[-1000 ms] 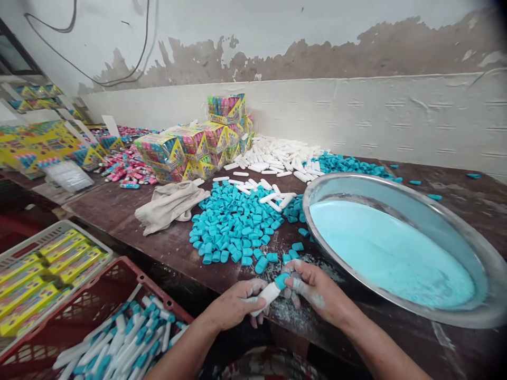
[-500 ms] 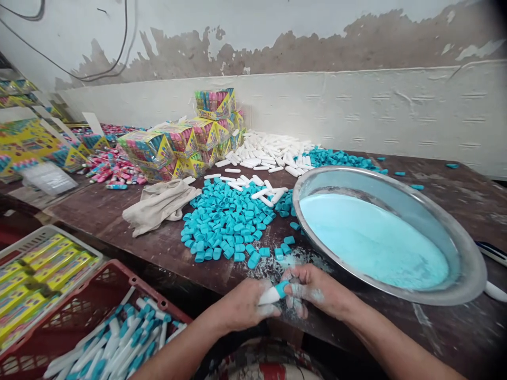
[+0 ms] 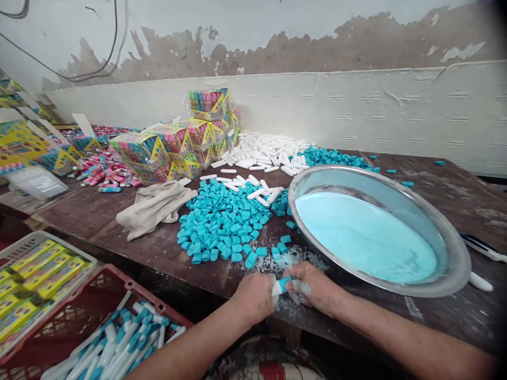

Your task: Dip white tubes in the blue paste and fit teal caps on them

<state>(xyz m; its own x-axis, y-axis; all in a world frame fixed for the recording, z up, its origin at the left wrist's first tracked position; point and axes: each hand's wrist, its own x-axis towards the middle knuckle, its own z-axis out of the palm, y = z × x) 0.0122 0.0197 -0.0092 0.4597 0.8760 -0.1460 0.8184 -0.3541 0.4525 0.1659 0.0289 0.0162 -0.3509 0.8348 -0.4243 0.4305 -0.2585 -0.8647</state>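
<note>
Over the front table edge, my left hand [image 3: 255,296] is closed around a white plastic tube [image 3: 275,288], which lies mostly hidden in the fist. A blue cap [image 3: 283,284] sits on the tube's right end. The fingers of my right hand [image 3: 317,289] are closed on that cap, and powder coats the fingertips. Just beyond my hands spreads a heap of loose blue caps [image 3: 224,221], with several white tubes [image 3: 259,192] lying on its far side. A wide metal basin [image 3: 455,253] of light blue powder [image 3: 368,237] stands right of my right hand.
At lower left, a red crate [image 3: 51,327] holds capped tubes [image 3: 119,338]; a pale crate [image 3: 89,258] behind it holds yellow boxes [image 3: 59,274]. A cloth [image 3: 152,208], stacked display packs [image 3: 178,142] and more white tubes [image 3: 269,148] lie farther back. A pen-like object [image 3: 483,247] is right of the basin.
My left hand has closed farther over the tube, so less of it shows. My hands have drawn closer together around the capped end. The view has shifted slightly.
</note>
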